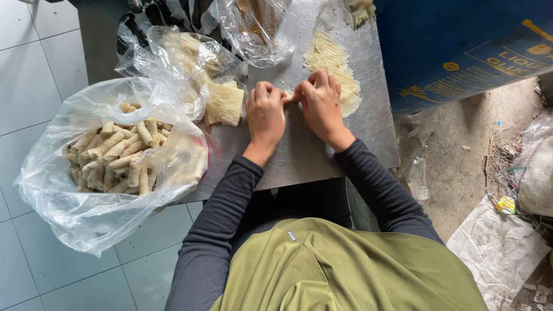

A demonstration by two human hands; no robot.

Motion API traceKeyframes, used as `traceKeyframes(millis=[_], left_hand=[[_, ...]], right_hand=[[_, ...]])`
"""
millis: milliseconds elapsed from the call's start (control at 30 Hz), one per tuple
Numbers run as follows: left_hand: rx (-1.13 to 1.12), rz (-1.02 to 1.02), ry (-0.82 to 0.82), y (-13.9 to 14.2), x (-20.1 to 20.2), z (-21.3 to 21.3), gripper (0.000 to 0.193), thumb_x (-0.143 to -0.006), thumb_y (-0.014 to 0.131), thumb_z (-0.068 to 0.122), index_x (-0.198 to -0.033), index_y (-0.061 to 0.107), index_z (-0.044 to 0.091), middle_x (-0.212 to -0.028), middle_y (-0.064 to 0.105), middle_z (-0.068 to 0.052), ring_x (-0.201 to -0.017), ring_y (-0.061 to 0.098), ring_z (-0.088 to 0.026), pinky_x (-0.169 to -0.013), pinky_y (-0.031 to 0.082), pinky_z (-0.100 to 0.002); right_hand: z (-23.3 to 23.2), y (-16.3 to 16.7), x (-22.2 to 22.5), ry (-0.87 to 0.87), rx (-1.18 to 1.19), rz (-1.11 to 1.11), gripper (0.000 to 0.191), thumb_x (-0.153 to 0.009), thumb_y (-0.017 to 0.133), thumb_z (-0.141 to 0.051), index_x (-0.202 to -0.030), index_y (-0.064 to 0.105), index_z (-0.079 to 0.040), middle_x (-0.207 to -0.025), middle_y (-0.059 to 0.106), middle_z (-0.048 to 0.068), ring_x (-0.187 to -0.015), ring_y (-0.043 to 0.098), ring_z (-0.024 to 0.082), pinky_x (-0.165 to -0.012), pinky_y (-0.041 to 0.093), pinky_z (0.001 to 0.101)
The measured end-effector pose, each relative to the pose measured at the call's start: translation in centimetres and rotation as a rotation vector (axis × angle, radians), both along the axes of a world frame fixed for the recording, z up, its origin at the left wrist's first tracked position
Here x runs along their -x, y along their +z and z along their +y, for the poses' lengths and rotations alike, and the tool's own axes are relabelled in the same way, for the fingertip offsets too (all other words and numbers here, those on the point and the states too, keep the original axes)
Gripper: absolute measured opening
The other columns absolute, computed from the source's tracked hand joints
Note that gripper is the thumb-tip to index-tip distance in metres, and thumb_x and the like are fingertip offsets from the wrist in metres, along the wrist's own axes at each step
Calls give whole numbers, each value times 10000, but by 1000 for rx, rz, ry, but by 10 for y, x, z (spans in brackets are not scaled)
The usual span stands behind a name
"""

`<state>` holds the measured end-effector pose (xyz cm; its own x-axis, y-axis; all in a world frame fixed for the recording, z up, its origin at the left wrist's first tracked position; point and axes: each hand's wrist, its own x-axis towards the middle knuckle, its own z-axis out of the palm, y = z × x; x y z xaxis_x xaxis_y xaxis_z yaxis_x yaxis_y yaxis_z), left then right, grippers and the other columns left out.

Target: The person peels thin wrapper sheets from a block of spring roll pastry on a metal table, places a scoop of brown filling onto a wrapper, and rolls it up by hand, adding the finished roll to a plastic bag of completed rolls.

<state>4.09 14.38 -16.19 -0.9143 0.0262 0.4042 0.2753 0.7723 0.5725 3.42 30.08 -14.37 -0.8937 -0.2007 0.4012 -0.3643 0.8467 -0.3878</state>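
- The metal table (322,155) is the landmark: a bare steel top that carries everything named below except the drum.
- A blue drum (455,46) stands just beside the table's right edge; it bears a yellow-outlined, slanted label panel with yellow lettering.
- At the table's left edge sits a large clear plastic bag (86,196), open at the top and sagging over the edge, filled with finished pale rolls (118,155). Judged from its overhang, a nudge of the forearm could tip it to the floor tiles.
- Toward the table's far left lies a crumpled clear bag (184,57) holding a stack of square pale wrappers (224,103), one corner poking out.
- At the table's far edge, another clear bag (259,26) holds something brownish, unclear what.
- A shredded pale filling (334,66) is spread on the table's far right part, touching the right hand's fingers.
- The left hand (265,115) and right hand (321,106) lie side by side at the table's middle, fingers curled down, pinching a small wrapper roll (290,97) between them; it is mostly hidden.
- Risk, as a judgement: uneven pressure could tear the thin wrapper or squeeze filling out of its ends.
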Motion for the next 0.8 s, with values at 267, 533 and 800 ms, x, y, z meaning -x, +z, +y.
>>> traceKeyframes(millis=[267,533,800], left_hand=[[-31,-50,209,1,-13,14,250,-888,719,203,-1036,555,85,-1168,488,-114,-1115,521,-334,-927,427,-476],[-71,-60,130,-4,26,7,180,-996,697,214,-1040,601,69,-1112,514,-131,-1035,558,-337,-887,472,-456],[-65,-41,-47,9,2,-11,138,-871,728,170,-973,720,78,-1090,609,-94,-996,614,-300,-853,504,-430]], right_hand=[[-8,-12,1,-147,73,-132,255,-881,760,-170,-1064,609,-75,-1137,487,142,-1115,463,327,-939,350,477],[-17,-15,34,-170,95,-112,197,-976,729,-220,-1067,621,-83,-1113,491,129,-1084,460,313,-913,339,444],[26,23,-7,-59,354,-110,127,-1101,640,-158,-1157,665,-47,-1112,468,101,-1119,440,244,-992,404,349]])
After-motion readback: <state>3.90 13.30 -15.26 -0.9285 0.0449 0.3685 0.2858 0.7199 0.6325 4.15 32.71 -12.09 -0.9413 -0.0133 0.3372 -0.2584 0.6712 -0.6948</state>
